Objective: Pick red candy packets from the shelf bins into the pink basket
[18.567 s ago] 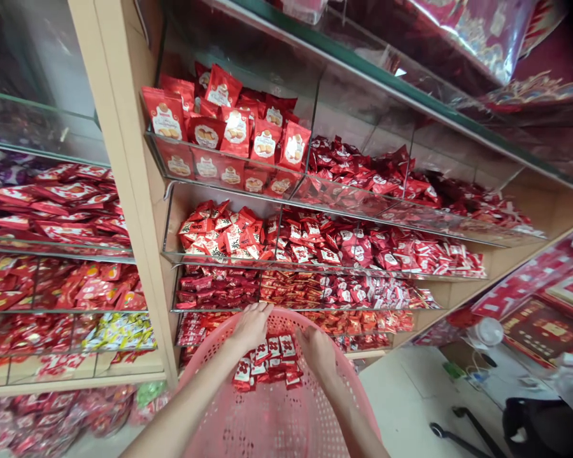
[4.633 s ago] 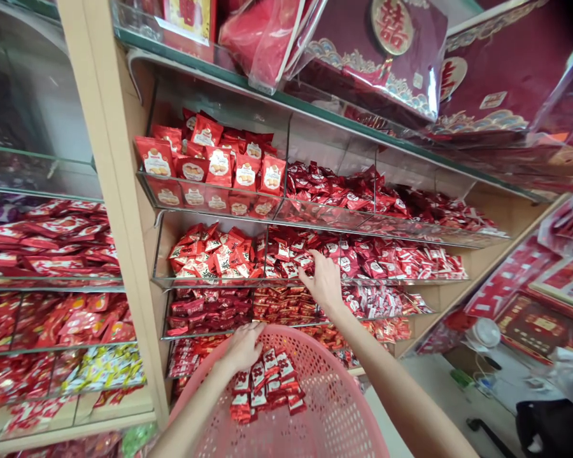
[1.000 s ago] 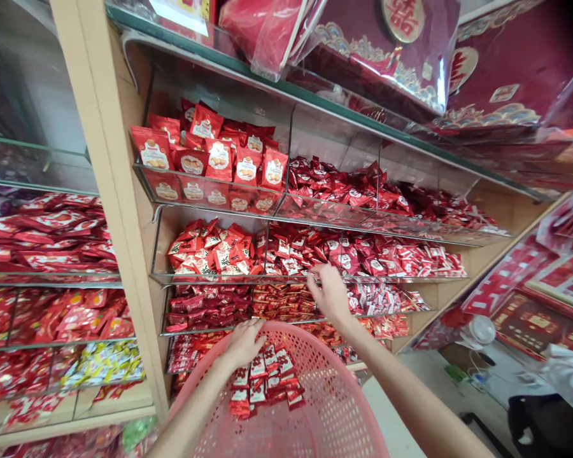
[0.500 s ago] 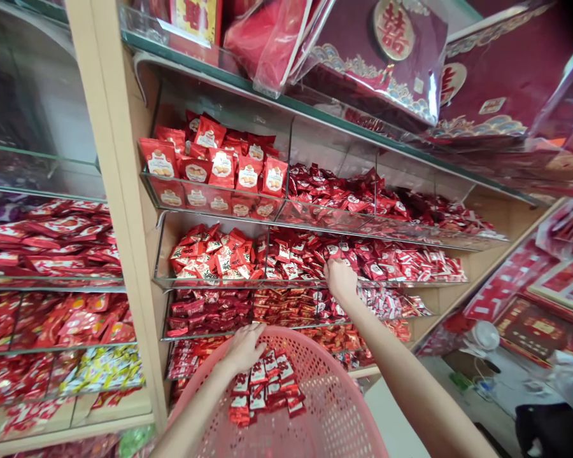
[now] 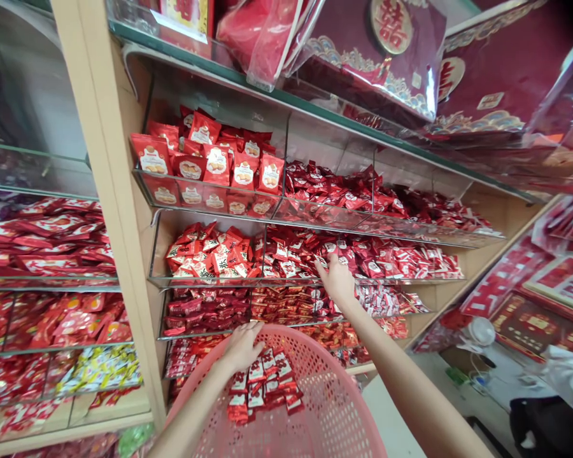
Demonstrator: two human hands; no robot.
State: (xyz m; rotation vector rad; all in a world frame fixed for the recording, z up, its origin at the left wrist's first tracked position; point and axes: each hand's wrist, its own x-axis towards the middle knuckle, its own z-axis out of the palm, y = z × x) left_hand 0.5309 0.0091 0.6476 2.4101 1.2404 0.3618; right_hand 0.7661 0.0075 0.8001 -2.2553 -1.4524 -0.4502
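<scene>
Basket (image 5: 334, 394): pink perforated plastic, round, mouth up, far rim just beside shelving front. Left hand (image 5: 242, 346) clasps far rim, fingers over packets (image 5: 265, 388).
Packets: small, red, white panels; stacked in rows by far rim, long axes pointing toward shelving.
Right hand (image 5: 337, 280): palm down among loose sweets (image 5: 386, 261) at front edge of glass shelf (image 5: 219, 280); cannot tell whether grasping.
Surroundings: wooden upright (image 5: 109, 210) at left, red gift boxes (image 5: 386, 51) on top shelf, pale floor (image 5: 401, 407) lower right.
</scene>
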